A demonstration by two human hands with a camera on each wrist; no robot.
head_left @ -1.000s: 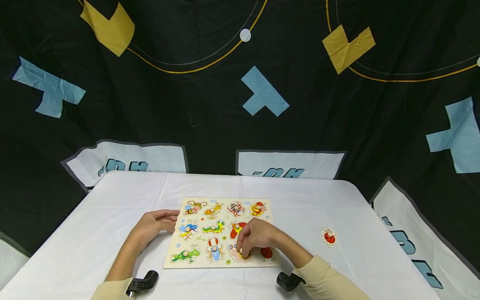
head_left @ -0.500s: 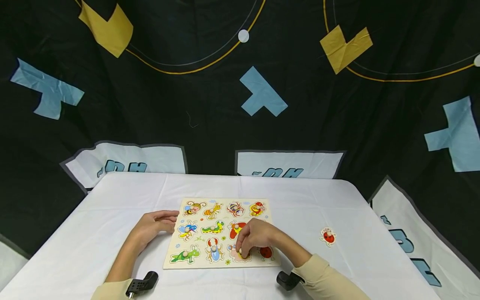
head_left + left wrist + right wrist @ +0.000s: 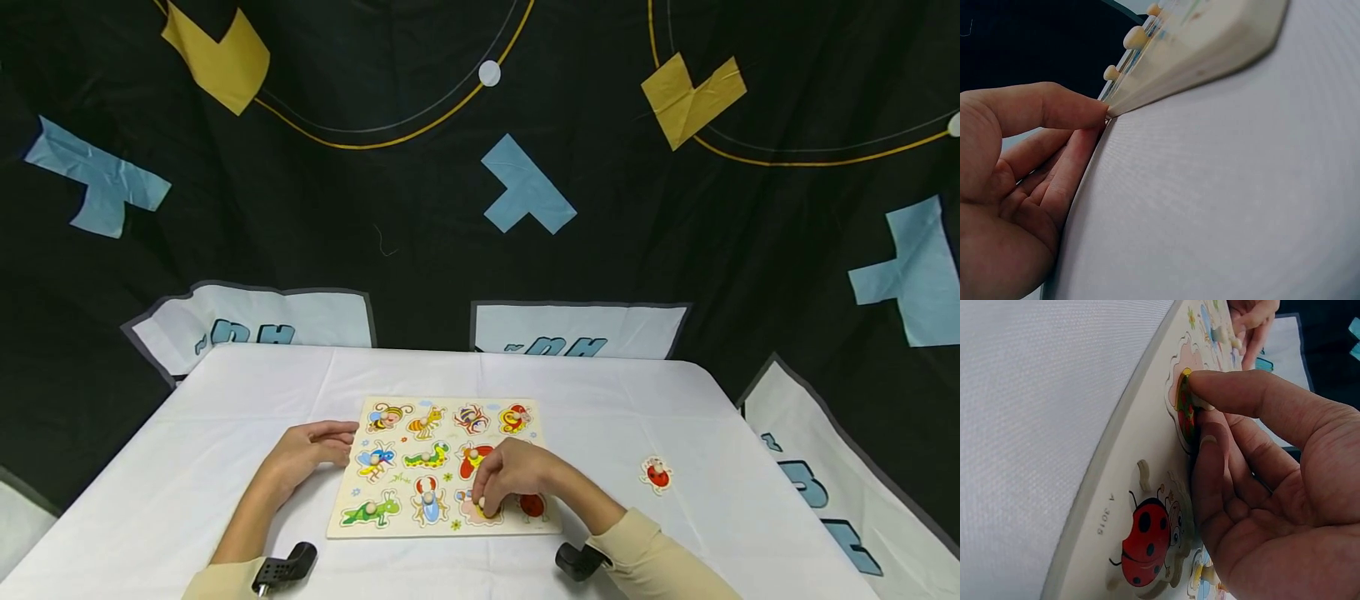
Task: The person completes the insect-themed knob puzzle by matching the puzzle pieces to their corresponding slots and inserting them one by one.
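A wooden peg puzzle board (image 3: 405,530) with several insect pieces lies on the white table. My right hand (image 3: 517,468) is over its bottom row. There, thumb and finger pinch the knob of a pink puzzle piece (image 3: 1192,357), whose middle shows yellow, green and red; the fingers hide much of it. Beside it, a recess with a printed ladybug (image 3: 1147,534) has no piece in it. At the board's left edge, my left hand (image 3: 303,450) rests with its fingertips touching the side. A ladybug piece (image 3: 657,475) lies apart, to the right of the board.
White cloth covers the table (image 3: 600,400). Behind it hangs a black curtain (image 3: 420,250) with blue and yellow patches. Each wrist wears a black camera mount (image 3: 287,568). Other knobbed pieces, such as a green grasshopper (image 3: 371,508), sit in the board.
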